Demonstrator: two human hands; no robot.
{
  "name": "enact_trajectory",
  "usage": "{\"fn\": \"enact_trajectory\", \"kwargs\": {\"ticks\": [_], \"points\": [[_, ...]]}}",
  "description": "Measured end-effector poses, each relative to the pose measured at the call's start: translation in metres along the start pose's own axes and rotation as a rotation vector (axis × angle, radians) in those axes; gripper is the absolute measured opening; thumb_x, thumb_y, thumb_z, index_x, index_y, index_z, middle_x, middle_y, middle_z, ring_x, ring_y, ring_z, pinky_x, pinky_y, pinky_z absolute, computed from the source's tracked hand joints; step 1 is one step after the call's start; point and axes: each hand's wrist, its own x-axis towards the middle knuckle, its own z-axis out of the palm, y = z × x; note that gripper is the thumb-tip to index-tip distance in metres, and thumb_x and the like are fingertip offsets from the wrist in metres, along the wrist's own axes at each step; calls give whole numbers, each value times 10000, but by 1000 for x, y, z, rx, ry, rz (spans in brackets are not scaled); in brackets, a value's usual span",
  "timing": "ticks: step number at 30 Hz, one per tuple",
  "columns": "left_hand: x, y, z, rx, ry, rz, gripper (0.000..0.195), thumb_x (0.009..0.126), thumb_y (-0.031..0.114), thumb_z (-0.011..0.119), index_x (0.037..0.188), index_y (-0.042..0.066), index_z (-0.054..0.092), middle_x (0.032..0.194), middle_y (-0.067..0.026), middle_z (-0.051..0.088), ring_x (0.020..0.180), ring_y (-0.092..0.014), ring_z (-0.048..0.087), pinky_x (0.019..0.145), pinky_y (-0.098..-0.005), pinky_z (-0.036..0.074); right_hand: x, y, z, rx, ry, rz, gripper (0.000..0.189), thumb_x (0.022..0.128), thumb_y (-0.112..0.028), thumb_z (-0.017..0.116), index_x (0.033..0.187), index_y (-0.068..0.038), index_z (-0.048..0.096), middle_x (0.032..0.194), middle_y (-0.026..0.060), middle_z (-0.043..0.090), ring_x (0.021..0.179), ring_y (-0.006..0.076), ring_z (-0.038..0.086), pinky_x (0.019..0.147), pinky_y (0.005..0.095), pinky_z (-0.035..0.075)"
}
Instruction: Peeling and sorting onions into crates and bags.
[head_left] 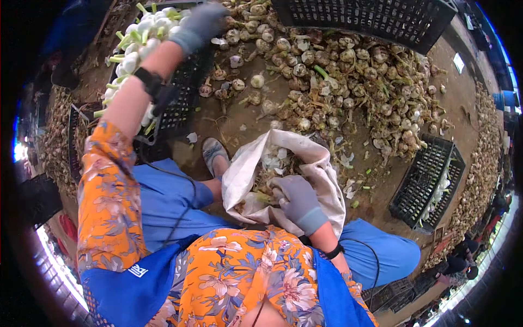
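Note:
My left hand (201,27), in a grey glove, is stretched out over the far end of a black plastic crate (179,92). Motion blur hides its fingers and anything in them. Clean white garlic bulbs (141,39) with trimmed green stems are heaped along that crate, beside my left forearm. My right hand (296,200), gloved too, is low over the mouth of a white woven sack (241,180) between my knees. Its fingers are curled around a pale green garlic stem (261,198); whether a bulb is inside the grip is hidden. Dry garlic skins (273,159) lie in the sack.
A large pile of unpeeled, soiled garlic (347,77) covers the floor ahead. Another black crate (363,18) stands at its far side. To the right, a smaller crate (429,184) contains white garlic. A cable (184,175) hangs across my left leg. People (461,261) are at the far right.

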Motion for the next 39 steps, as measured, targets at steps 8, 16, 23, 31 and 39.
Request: {"fn": "enact_trajectory", "kwargs": {"ticks": [8,16,23,31,39], "points": [[52,142,150,-143,-329,-320,620,829,69,643,1390,201,415,1403,-116,408,1132,-353,553,911,-451,517,-9,15,-4,104,86,71,384,779,-77,602,1162,-102,612,984,144,616,943,350,558,854,434,440],[32,130,90,76,-359,-317,592,812,42,674,1353,122,448,1267,-163,514,1057,-329,603,840,-422,527,-17,13,-13,169,286,-47,413,744,-62,630,1153,-102,592,988,137,599,958,339,548,865,427,449],[-59,242,-46,-1335,-576,-672,337,917,326,592,1106,46,579,919,2,624,770,-50,564,644,-211,458,-16,-12,-33,1131,549,120,362,819,-49,597,1176,12,584,1087,84,631,1070,195,577,956,329,442],[-155,363,-113,-1197,-201,-337,523,804,250,737,1209,11,508,1074,-98,573,935,-177,568,867,-283,452,-41,-20,-28,1474,684,-96,205,982,-232,528,1034,-50,608,874,-21,621,718,56,550,641,215,458],[-179,374,-135,-812,235,34,651,663,182,835,1218,26,533,1157,-150,572,1074,-280,572,936,-347,451,-57,-27,-29,1432,437,-197,246,940,-156,584,1141,-14,584,1026,29,644,898,101,609,815,251,492]]}}
